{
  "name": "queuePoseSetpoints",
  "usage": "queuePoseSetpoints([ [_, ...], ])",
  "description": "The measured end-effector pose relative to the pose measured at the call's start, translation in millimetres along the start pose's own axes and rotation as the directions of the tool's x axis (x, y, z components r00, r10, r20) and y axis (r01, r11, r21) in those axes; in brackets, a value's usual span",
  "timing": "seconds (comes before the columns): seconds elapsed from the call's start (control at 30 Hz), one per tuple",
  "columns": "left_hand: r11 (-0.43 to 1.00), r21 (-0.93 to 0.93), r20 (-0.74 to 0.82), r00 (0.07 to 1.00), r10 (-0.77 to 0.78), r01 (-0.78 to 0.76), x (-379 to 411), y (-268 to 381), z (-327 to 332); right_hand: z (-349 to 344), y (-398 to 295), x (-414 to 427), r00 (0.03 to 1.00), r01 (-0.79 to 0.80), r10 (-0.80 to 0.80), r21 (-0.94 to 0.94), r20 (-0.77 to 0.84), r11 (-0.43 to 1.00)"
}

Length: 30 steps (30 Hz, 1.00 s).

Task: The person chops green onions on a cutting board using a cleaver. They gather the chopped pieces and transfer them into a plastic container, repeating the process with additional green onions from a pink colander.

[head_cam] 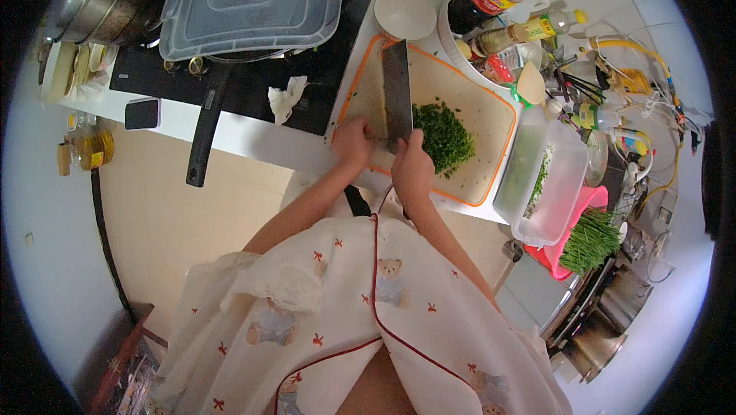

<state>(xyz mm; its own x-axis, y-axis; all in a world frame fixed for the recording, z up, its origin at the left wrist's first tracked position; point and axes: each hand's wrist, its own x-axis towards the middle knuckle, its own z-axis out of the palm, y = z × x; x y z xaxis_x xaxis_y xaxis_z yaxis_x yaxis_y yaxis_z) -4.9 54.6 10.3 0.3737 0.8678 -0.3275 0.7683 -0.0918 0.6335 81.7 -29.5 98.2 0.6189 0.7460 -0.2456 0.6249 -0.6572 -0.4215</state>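
My right hand (413, 166) grips a cleaver (398, 93) at its near end, and the dark broad blade points away from me over a white cutting board (489, 127) with an orange rim. My left hand (355, 142) is curled at the board's left edge, a little left of the blade; its fingertips are partly hidden, so whether it holds anything does not show. A heap of finely chopped green herbs (444, 137) lies on the board just right of the blade. Small green bits are scattered around the heap.
Behind the board stand a white bowl (405, 13) and a round tray of bottles (451, 41). Right are a translucent plastic container (552, 185) and a pink basket (592, 199) with long greens (589, 240). Left, a pan handle (204, 133) juts past the counter edge near a phone (142, 114).
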Motion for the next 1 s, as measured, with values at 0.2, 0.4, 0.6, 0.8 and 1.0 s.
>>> queuePoseSetpoints([
  [0.2, 0.986, -0.003, -0.08, 0.983, 0.165, -0.165, -14, 3, -6, -54, 38, -23, 0.976, 0.0, 0.042, 0.192, -0.216, 0.981],
  [0.4, 0.95, -0.064, -0.095, 0.949, 0.3, -0.307, -34, 37, 12, -94, 110, -40, 0.945, -0.133, 0.148, 0.07, -0.293, 0.989],
  [0.6, 0.951, -0.075, -0.215, 0.936, 0.279, -0.301, -45, 45, 27, -92, 144, -50, 0.926, -0.337, 0.321, -0.054, -0.197, 0.94],
  [0.8, 0.969, 0.029, -0.198, 0.949, 0.247, -0.246, -55, 42, 1, -60, 119, -50, 0.944, -0.325, 0.324, -0.008, -0.069, 0.946],
  [1.0, 0.938, 0.102, -0.177, 0.922, 0.345, -0.332, -46, 52, 2, -41, 85, -41, 0.981, -0.162, 0.17, 0.092, -0.097, 0.983],
])
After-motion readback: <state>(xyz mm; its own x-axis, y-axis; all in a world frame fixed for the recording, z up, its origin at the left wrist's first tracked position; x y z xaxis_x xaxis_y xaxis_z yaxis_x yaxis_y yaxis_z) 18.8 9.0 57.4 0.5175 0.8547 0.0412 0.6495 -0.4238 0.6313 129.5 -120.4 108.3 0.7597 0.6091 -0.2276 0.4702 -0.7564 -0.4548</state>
